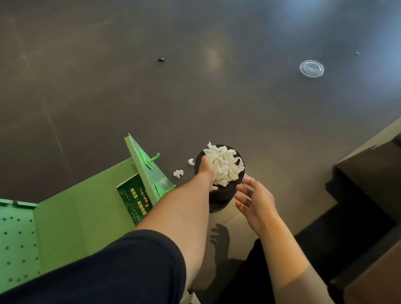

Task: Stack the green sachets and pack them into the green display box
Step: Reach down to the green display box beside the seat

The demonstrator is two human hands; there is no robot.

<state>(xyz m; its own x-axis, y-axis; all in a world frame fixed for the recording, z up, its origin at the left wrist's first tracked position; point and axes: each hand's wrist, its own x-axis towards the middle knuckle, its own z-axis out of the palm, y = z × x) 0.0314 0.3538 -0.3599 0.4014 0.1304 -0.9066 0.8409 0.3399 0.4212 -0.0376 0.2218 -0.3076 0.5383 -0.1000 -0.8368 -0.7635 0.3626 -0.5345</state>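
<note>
From my seat at the remote feed, much is cut off. My left hand (206, 170) reaches over the rim of a small black bin (222, 194) heaped with crumpled white tissue (224, 165); its fingers are buried in the paper, so I cannot tell whether that grip is spread or pinching anything. Only the thumb shows, curled against the bin's near side. My right hand (255, 204) hangs just beside the bin, apart from it, its grip spread with loose fingers and holding nothing.

The green display box (134, 200) is one only, dark green with gold print too blurred to read. It lies in the far corner of a light green shelf unit (77, 209), against a perforated end panel (148, 171), and my left forearm covers its near end. Its long axis runs from upper left to lower right, along that panel. I can make out no sachets in or around it.

Counted: one bin, two loose tissue scraps (178, 173) on the floor left of it, two green hooks (154, 158) on the panel, one clear plastic lid (311, 68) far off on the dark floor (128, 74), one small dark speck (161, 59). Dark furniture at the right edge is cropped.
</note>
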